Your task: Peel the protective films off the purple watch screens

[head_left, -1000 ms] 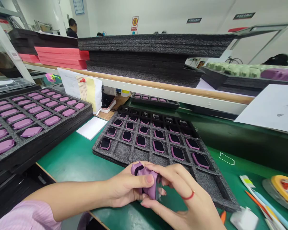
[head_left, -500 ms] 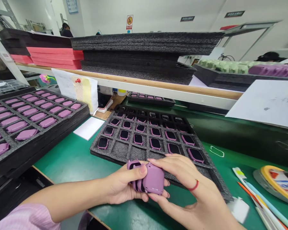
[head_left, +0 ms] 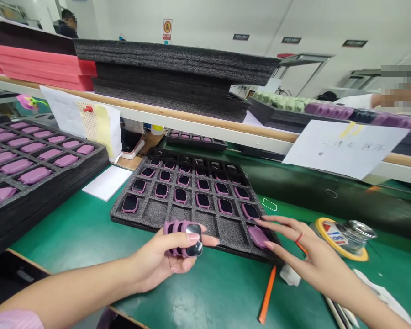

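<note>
Near the center of the frame, the left hand (head_left: 157, 260) holds a stack of purple smartwatch bodies (head_left: 194, 249), thumb pressed across them and the end one showing its glossy black screen; the index finger points out to the right. The right hand (head_left: 308, 251), right of center, has its fingers parted around a purple smartwatch body lying back up (head_left: 257, 236) in the front right compartment of a dark foam tray (head_left: 140, 223). Its thumb meets the edge; whether the fingers grip it, I cannot tell. Other smartwatch bodies sit screen up in that tray. Toward the lower right, an orange stick (head_left: 267, 294) lies on the green surface (head_left: 71, 237) near a white lump (head_left: 290, 275). At the left edge, a second foam tray (head_left: 71, 183) carries rows of purple pieces. A white pad (head_left: 107, 182) lies between the trays.
</note>
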A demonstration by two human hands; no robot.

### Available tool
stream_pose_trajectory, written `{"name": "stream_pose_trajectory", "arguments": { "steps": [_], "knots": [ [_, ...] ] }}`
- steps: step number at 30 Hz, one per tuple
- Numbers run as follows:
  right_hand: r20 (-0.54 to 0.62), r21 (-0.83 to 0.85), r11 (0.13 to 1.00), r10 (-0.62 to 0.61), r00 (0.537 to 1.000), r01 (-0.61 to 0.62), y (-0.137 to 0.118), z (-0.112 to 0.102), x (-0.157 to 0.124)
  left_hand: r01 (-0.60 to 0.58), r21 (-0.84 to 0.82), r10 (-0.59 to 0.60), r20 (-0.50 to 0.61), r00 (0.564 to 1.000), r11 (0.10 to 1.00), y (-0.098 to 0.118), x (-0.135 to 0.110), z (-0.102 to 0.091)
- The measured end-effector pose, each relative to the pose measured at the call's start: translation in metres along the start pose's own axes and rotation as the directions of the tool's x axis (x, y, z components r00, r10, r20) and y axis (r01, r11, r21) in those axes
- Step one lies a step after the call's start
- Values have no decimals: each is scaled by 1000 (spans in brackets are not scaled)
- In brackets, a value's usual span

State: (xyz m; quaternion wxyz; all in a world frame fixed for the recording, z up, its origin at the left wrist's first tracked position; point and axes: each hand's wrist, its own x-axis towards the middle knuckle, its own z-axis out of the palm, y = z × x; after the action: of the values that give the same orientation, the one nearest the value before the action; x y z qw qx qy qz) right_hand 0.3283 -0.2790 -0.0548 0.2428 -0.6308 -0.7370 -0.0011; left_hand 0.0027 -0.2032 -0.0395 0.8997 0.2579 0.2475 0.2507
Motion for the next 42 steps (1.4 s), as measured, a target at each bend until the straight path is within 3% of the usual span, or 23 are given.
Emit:
{"name": "stream_pose_trajectory", "arguments": {
  "steps": [3,5,9,14,20,23,26,30,32,34,38,40,42],
  "knots": [
    [-96,69,991,-111,989,118,-51,-8,14,44,-26,-44,24,999,999,-4,4,-2],
    [-143,138,953,-249,958,269,-91,-7,25,74,-35,-73,46,996,997,-6,7,-5],
    [-138,173,885,-413,900,432,-143,9,42,73,-23,-70,119,990,997,-7,9,-10],
    [-179,297,853,-391,903,429,-149,27,52,54,-49,-44,189,981,997,-5,9,-7],
    [-254,355,850,-313,915,389,-150,28,50,94,-89,-72,225,972,992,-4,9,-7],
    [-226,466,831,-221,949,304,-151,25,53,100,-85,-78,226,971,991,-3,9,-8],
    [-179,664,740,16,984,109,-145,20,58,103,-63,-84,247,965,993,-3,9,-8],
    [-155,882,469,361,920,-36,-134,14,60,95,-66,-71,305,950,993,-3,8,-9],
    [-155,913,406,438,885,-41,-130,11,58,93,-70,-66,322,945,993,-2,7,-9],
    [-205,885,463,458,865,-35,-130,9,54,92,-67,-66,328,942,994,-2,6,-9],
    [-356,717,695,422,834,-46,-134,7,47,69,-62,-43,342,939,996,-3,5,-9],
    [-436,587,810,312,844,4,-133,5,42,45,-63,-20,353,935,997,-3,5,-9],
    [-448,435,895,116,887,103,-128,3,34,32,-60,-8,360,933,998,-3,5,-8]
  ]
}}
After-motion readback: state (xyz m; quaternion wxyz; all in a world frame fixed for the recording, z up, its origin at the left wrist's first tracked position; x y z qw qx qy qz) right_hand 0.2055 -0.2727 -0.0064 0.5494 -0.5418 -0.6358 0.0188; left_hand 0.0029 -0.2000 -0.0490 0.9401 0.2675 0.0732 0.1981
